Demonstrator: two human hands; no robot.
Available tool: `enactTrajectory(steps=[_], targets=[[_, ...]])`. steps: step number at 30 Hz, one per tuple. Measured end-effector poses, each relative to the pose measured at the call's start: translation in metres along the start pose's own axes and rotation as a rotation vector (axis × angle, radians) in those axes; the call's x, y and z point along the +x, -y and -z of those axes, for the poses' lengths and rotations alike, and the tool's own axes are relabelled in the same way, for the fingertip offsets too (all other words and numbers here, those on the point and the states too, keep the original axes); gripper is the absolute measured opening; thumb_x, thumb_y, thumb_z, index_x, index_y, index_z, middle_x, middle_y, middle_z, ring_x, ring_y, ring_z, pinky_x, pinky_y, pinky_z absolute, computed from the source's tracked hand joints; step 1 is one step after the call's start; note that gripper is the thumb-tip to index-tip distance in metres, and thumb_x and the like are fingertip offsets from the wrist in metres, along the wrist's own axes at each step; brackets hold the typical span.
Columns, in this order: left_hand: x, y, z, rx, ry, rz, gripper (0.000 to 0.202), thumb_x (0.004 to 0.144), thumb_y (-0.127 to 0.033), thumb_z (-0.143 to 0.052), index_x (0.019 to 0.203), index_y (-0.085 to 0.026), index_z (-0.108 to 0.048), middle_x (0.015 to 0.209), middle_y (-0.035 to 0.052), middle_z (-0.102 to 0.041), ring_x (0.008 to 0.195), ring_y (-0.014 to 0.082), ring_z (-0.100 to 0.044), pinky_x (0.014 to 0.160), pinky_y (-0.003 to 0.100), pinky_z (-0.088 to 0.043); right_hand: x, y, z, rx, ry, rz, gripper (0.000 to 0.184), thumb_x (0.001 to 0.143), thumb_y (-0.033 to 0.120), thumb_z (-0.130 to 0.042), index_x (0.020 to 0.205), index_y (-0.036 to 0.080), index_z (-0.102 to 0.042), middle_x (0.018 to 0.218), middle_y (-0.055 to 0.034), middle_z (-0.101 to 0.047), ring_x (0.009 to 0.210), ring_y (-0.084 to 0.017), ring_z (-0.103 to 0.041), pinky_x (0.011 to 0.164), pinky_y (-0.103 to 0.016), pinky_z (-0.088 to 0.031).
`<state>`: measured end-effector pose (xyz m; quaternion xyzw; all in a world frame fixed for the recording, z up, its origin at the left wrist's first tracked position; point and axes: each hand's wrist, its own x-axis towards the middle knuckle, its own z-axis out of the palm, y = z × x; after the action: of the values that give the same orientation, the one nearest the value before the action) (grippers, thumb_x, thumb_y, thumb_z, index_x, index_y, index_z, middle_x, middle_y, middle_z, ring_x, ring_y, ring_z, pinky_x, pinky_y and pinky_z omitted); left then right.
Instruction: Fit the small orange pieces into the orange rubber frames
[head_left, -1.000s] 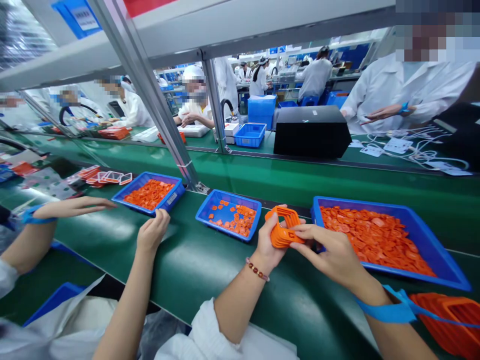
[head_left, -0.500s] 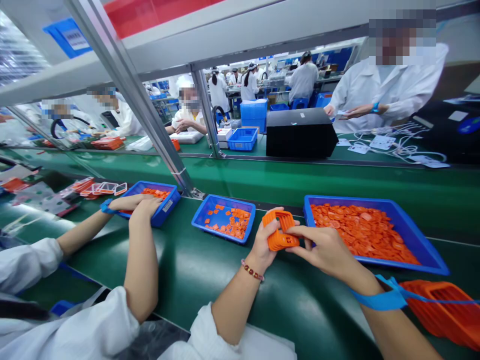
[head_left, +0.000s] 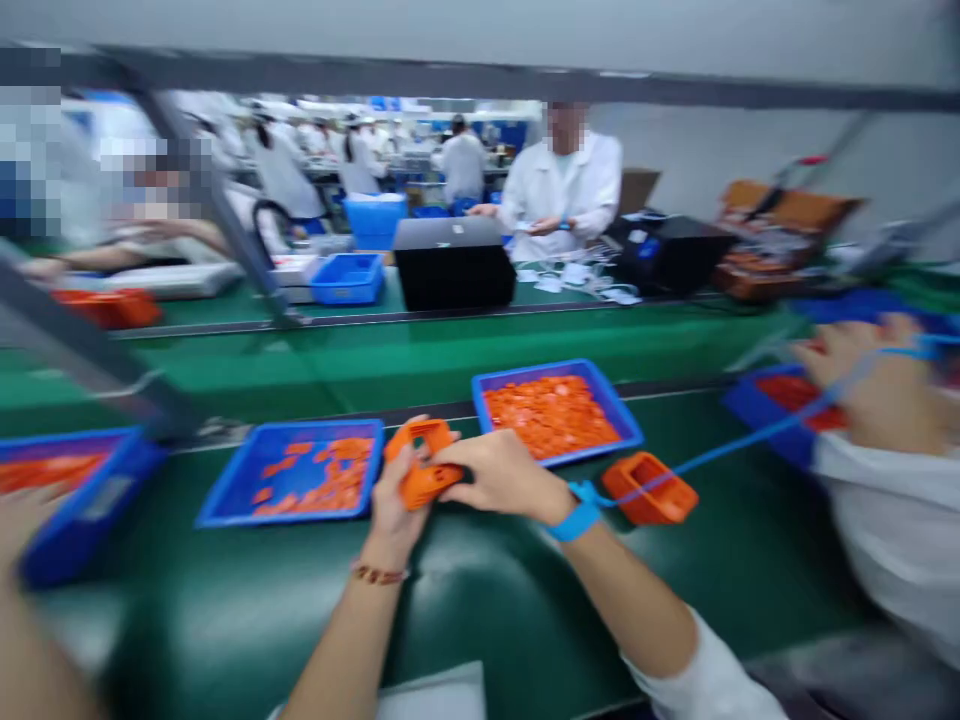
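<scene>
The picture is smeared by motion. My left hand point(head_left: 396, 490) is closed round a stack of orange frame-shaped parts point(head_left: 421, 470) held above the green bench. My right hand point(head_left: 499, 478) is pinched on the same stack from the right, and a blue strap circles that wrist point(head_left: 576, 520). A blue tray point(head_left: 225, 500) with a few small orange pieces lies just left of my hands. Just right of them, a blue tray point(head_left: 628, 432) is heaped with orange pieces. A second orange stack point(head_left: 649, 488) lies on the bench beside my right wrist.
A co-worker's arm point(head_left: 30, 620) and another blue tray point(head_left: 82, 505) are at the left. At the right, a co-worker's hand point(head_left: 874, 385) reaches over a blue tray point(head_left: 757, 405). Across the green belt point(head_left: 450, 355) stand a black box point(head_left: 454, 262), blue bins and people in white coats.
The view has swung to the right and blurred. My hands still hold the orange stack. The co-worker at the right and more of the far bench have come into view.
</scene>
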<state>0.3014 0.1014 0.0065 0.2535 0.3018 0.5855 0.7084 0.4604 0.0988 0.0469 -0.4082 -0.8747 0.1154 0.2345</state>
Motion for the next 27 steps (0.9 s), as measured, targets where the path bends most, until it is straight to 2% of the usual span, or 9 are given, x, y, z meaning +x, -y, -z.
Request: enactTrajectory(steps=[5,8,11,15,18,19,22,25,27], targets=[[0.010,-0.002,-0.005,0.070,-0.135,0.030,0.045,0.073,-0.045,-0.073,0.112,-0.024,-0.066,0.090,0.0050,-0.075,0.095,0.0310,-0.071,0.090,0.050,-0.058,0.008,-0.008,0.001,-0.152,0.096,-0.014,0.035,0.092,0.042,-0.062,0.125,0.032,-0.062,0.110,0.0026,-0.074,0.098,-0.022,-0.071,0.063,-0.030,-0.042],[0.007,-0.003,-0.010,0.148,-0.133,-0.001,0.038,0.078,-0.047,-0.065,0.111,-0.028,-0.067,0.096,0.0014,-0.075,0.093,0.0294,-0.071,0.087,0.046,-0.061,0.010,-0.006,0.005,-0.198,0.176,-0.029,0.037,0.095,0.044,-0.056,0.130,0.031,-0.058,0.115,0.0028,-0.071,0.099,-0.022,-0.069,0.061,-0.031,-0.040],[0.003,-0.004,-0.009,0.178,-0.124,0.011,0.032,0.081,-0.049,-0.061,0.106,-0.032,-0.068,0.087,-0.0016,-0.074,0.090,0.0276,-0.071,0.082,0.043,-0.064,0.013,-0.003,0.011,-0.212,0.255,-0.020,0.038,0.099,0.043,-0.050,0.134,0.029,-0.054,0.126,0.0028,-0.066,0.103,-0.020,-0.067,0.059,-0.030,-0.040],[0.011,-0.001,0.002,0.141,-0.142,0.065,0.025,0.083,-0.048,-0.059,0.102,-0.035,-0.069,0.087,-0.0030,-0.074,0.083,0.0237,-0.071,0.061,0.034,-0.065,0.016,-0.007,0.015,-0.206,0.323,0.014,0.041,0.099,0.039,-0.051,0.138,0.028,-0.047,0.133,0.0045,-0.063,0.108,-0.015,-0.063,0.062,-0.026,-0.041],[0.018,0.001,0.004,0.119,-0.118,0.031,0.034,0.079,-0.049,-0.063,0.107,-0.031,-0.069,0.093,-0.0001,-0.075,0.080,0.0234,-0.071,0.051,0.029,-0.062,0.015,-0.012,0.013,-0.203,0.275,0.050,0.042,0.097,0.037,-0.054,0.138,0.028,-0.048,0.129,0.0040,-0.065,0.105,-0.016,-0.065,0.060,-0.027,-0.039],[0.017,0.001,0.002,0.116,-0.120,0.007,0.039,0.075,-0.049,-0.067,0.107,-0.028,-0.069,0.091,0.0019,-0.075,0.078,0.0239,-0.071,0.052,0.029,-0.061,0.012,-0.011,0.012,-0.191,0.229,0.068,0.042,0.096,0.034,-0.055,0.137,0.027,-0.050,0.126,0.0030,-0.067,0.103,-0.017,-0.066,0.059,-0.028,-0.038],[0.006,0.001,-0.004,0.062,-0.026,-0.020,0.061,0.063,-0.047,-0.080,0.117,-0.021,-0.065,0.086,0.0061,-0.074,0.091,0.0307,-0.071,0.075,0.039,-0.063,0.003,-0.003,0.007,-0.122,0.093,0.112,0.038,0.093,0.029,-0.062,0.130,0.027,-0.058,0.115,0.0000,-0.072,0.096,-0.019,-0.069,0.061,-0.029,-0.038],[0.003,0.005,0.000,0.005,0.115,0.034,0.069,0.068,-0.044,-0.080,0.129,-0.021,-0.057,0.093,0.0087,-0.074,0.108,0.0335,-0.067,0.094,0.046,-0.055,-0.004,-0.004,0.000,-0.040,0.005,0.067,0.023,0.087,0.025,-0.070,0.110,0.025,-0.069,0.101,-0.0013,-0.076,0.086,-0.020,-0.072,0.065,-0.027,-0.041],[0.007,0.008,0.008,-0.015,0.195,0.047,0.070,0.071,-0.044,-0.079,0.133,-0.021,-0.054,0.100,0.0114,-0.073,0.111,0.0346,-0.065,0.097,0.046,-0.052,-0.004,-0.009,-0.006,-0.023,0.003,0.038,0.016,0.085,0.021,-0.071,0.101,0.025,-0.071,0.098,-0.0013,-0.077,0.083,-0.021,-0.072,0.066,-0.027,-0.042]])
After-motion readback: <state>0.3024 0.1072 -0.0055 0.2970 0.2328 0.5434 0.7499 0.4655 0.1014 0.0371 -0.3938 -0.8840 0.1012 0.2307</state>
